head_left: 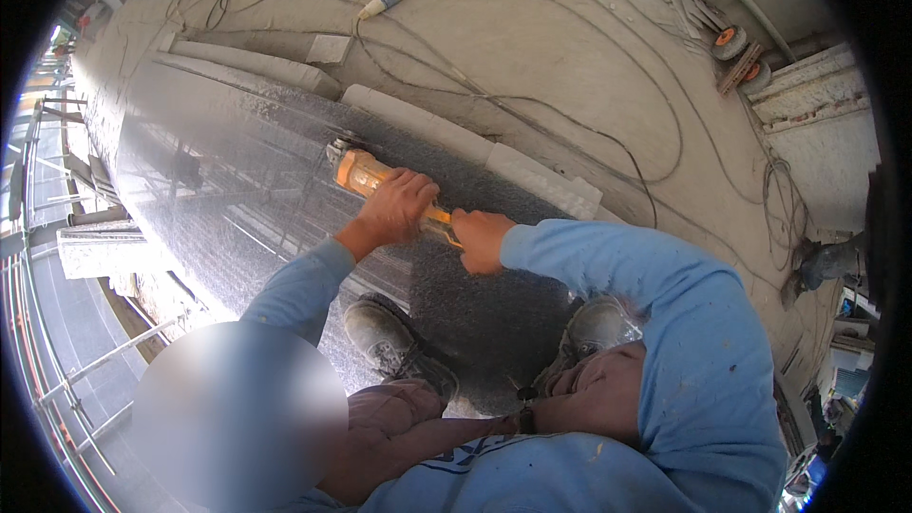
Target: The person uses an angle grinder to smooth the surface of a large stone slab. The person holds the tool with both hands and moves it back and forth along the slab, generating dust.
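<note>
An orange angle grinder (363,171) lies across the dark polished stone slab (256,199), its metal head and disc at the slab's far edge. My left hand (395,205) is wrapped round the grinder's body. Behind it, my right hand (482,239) grips the rear handle. The disc itself is mostly hidden by the head, so I cannot tell whether it spins. Both my shoes (380,332) rest on the slab, with my knees bent above them.
Pale stone strips (418,123) line the slab's far edge. Beyond, a cable with a white and yellow connector (388,0) loops over the dusty floor (551,47). Metal rails (104,370) stand at left. Orange-hubbed wheels (730,42) and a pale block (819,142) are at right.
</note>
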`<state>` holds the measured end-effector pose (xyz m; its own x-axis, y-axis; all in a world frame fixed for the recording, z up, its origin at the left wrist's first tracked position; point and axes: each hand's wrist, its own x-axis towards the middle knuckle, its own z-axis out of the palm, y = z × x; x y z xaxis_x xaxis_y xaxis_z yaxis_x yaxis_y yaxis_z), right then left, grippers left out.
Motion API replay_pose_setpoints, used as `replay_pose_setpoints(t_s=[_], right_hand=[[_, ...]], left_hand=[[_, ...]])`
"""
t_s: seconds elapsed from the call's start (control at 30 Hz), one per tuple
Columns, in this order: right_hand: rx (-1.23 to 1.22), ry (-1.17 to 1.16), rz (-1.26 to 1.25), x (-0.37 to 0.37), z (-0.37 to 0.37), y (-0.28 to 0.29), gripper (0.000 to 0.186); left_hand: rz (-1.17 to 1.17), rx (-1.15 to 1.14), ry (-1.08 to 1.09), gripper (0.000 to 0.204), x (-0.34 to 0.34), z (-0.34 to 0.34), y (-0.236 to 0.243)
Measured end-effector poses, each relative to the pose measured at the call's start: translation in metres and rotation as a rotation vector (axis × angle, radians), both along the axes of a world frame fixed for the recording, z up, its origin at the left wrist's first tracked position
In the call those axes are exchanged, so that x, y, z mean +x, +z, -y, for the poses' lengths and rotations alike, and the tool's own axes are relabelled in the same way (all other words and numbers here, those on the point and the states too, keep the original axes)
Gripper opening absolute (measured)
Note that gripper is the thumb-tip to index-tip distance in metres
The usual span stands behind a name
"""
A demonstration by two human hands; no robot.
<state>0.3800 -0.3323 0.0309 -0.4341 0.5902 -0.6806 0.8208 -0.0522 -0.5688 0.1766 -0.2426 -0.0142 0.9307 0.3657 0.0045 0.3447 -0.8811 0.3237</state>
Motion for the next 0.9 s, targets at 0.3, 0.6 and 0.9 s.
replay_pose_setpoints(t_s=[0.3,0.6,0.9], right_hand=[[0.038,-0.036,-0.011,-0.015,-0.019,-0.011,0.043],[0.21,-0.025,0.016,-0.022,-0.01,-0.001,0.046],[0.187,-0.033,0.031,0.0,0.02,0.007,0.046]], left_hand=[[-0.069,0.007,0.026,0.068,-0.014,-0.019,-0.002],[-0.073,-0.007,0.036,0.063,-0.016,-0.026,0.0],[-0.023,0.007,-0.009,0.06,0.003,0.005,0.007]])
